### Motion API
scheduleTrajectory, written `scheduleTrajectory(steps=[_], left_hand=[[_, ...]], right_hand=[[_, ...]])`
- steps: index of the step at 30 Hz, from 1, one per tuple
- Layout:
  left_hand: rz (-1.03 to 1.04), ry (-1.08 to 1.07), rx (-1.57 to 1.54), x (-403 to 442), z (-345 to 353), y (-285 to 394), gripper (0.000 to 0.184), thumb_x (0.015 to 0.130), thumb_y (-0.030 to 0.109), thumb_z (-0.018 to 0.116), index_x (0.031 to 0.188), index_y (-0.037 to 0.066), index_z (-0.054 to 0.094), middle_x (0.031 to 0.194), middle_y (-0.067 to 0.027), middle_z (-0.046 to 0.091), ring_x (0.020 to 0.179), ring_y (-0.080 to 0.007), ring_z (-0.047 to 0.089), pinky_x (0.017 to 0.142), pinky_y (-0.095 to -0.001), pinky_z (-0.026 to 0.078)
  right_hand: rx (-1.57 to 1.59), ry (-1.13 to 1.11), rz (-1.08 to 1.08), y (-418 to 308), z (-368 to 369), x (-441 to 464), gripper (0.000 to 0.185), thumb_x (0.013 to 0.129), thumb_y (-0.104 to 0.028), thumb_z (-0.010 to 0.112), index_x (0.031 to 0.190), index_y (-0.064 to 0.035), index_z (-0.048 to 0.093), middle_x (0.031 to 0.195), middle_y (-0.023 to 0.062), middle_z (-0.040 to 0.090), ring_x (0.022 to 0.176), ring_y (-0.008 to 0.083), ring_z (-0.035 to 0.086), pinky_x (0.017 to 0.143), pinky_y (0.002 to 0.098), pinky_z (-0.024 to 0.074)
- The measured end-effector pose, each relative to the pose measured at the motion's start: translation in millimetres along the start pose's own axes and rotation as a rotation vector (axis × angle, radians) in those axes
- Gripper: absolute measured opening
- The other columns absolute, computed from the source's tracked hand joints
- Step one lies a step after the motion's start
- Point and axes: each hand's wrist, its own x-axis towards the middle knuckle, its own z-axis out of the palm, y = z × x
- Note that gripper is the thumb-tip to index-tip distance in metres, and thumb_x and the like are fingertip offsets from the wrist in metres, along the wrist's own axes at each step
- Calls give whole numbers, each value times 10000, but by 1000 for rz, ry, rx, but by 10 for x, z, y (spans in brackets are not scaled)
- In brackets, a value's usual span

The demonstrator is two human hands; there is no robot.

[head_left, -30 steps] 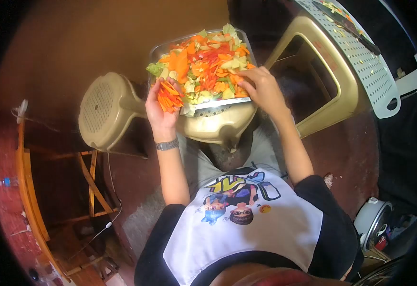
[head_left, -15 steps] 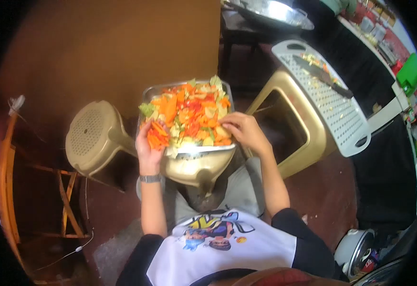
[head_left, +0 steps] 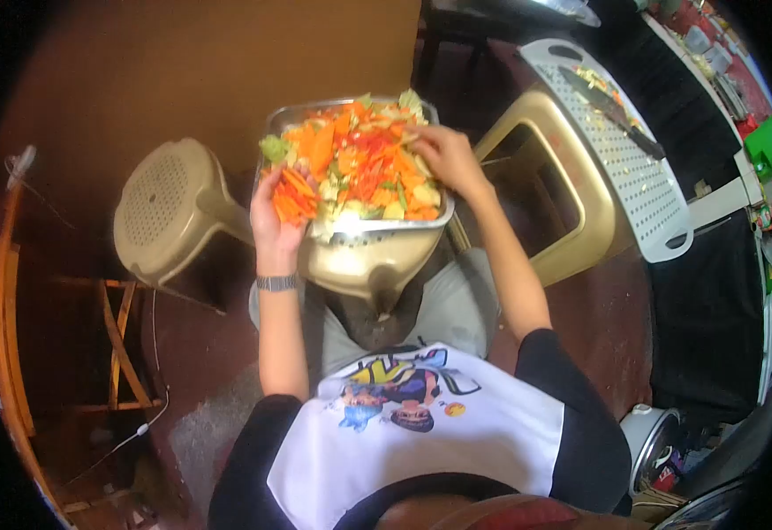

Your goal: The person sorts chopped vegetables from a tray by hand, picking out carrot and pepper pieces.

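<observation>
While the left hand (head_left: 271,212) curls partway around a bunch of carrot strips (head_left: 295,198) at the near left corner of the metal tray (head_left: 408,224), the right hand (head_left: 446,157) bends its fingers over the tray's right side; whether it pinches a piece, I cannot tell. Chopped vegetables (head_left: 373,168) fill the tray, which sits on a stool (head_left: 359,265) and hides most of its seat. Bold lettering on the shirt (head_left: 492,424), beside cartoon figures, is too blurred and turned to read. Near right, a small red item (head_left: 666,477) by a pot (head_left: 649,442) bears marks too small to make out. Another stool (head_left: 158,199) stands just left of the tray. On the right, a bigger stool (head_left: 600,203) bears a perforated cutting board (head_left: 647,194), with a dark-handled knife (head_left: 620,115) and vegetable scraps on top. A cord (head_left: 143,430) trails across the left side.
</observation>
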Motion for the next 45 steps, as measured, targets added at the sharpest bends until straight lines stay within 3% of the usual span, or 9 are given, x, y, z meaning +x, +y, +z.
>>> scheduleTrajectory(steps=[3, 12, 13, 20, 28, 34, 37, 41, 45], left_hand=[[-20, -1, -58, -30, 61, -19, 179, 876, 94, 460, 1008, -24, 482, 972, -157, 536, 895, -250, 551, 776, -342, 508], [-47, 1, -56, -8, 92, -70, 172, 879, 91, 459, 1009, -19, 485, 974, -153, 529, 913, -257, 543, 798, -359, 499], [-59, 7, -68, -13, 99, -57, 169, 878, 91, 460, 1005, -18, 488, 971, -153, 531, 913, -257, 544, 798, -357, 499], [-56, 23, -31, -56, 22, -15, 184, 871, 124, 491, 1018, 13, 507, 957, -127, 555, 897, -250, 558, 785, -374, 506], [-73, 43, 18, -112, 127, -165, 173, 867, 118, 490, 1011, 24, 512, 936, -120, 576, 880, -243, 568, 771, -370, 507], [-82, 26, 37, -145, 228, -209, 169, 875, 120, 466, 1011, 30, 510, 936, -119, 581, 874, -231, 574, 767, -362, 510], [-81, -18, 35, -130, 210, -199, 181, 884, 118, 452, 1024, 17, 507, 956, -129, 575, 894, -239, 570, 786, -362, 505], [-79, 3, 49, -120, 191, -209, 187, 887, 123, 449, 1031, 16, 502, 965, -133, 572, 896, -246, 569, 795, -367, 505], [-69, 26, 55, -134, 232, -243, 180, 884, 132, 460, 1027, 31, 500, 943, -125, 574, 878, -245, 573, 792, -382, 507]], right_hand=[[85, 19, 172, 19, 55, 76, 278, 808, -131, 563, 1073, -59, 598, 884, 206, 619, 807, 318, 622, 710, 355, 477], [161, 128, 169, 256, 343, 290, 284, 862, -161, 464, 1086, -22, 571, 1053, 197, 587, 1007, 319, 555, 863, 353, 422], [200, 70, 196, 251, 325, 293, 279, 885, -139, 453, 1120, -28, 557, 1117, 120, 574, 1036, 214, 537, 895, 281, 394], [249, -317, -142, 236, 49, 282, 212, 766, -122, 602, 973, -93, 638, 1275, 120, 443, 1207, 246, 393, 994, 342, 312], [92, -304, -168, 205, 64, 300, 199, 744, -147, 651, 914, -44, 643, 1231, 117, 463, 1148, 254, 445, 958, 319, 356], [540, -188, 138, 270, 163, 296, 238, 761, -194, 674, 952, -52, 658, 1193, 108, 482, 1140, 254, 449, 953, 311, 354], [175, -268, -158, 228, 145, 265, 239, 765, -208, 672, 959, -69, 663, 1183, 110, 483, 1134, 257, 454, 959, 326, 353], [-69, -283, -175, 91, 119, 294, 219, 750, -204, 683, 931, -83, 670, 1211, 110, 476, 1139, 255, 452, 942, 334, 364], [104, -10, -130, 114, 181, 332, 230, 724, -257, 705, 877, -86, 689, 1020, 111, 587, 972, 232, 554, 837, 315, 433]])
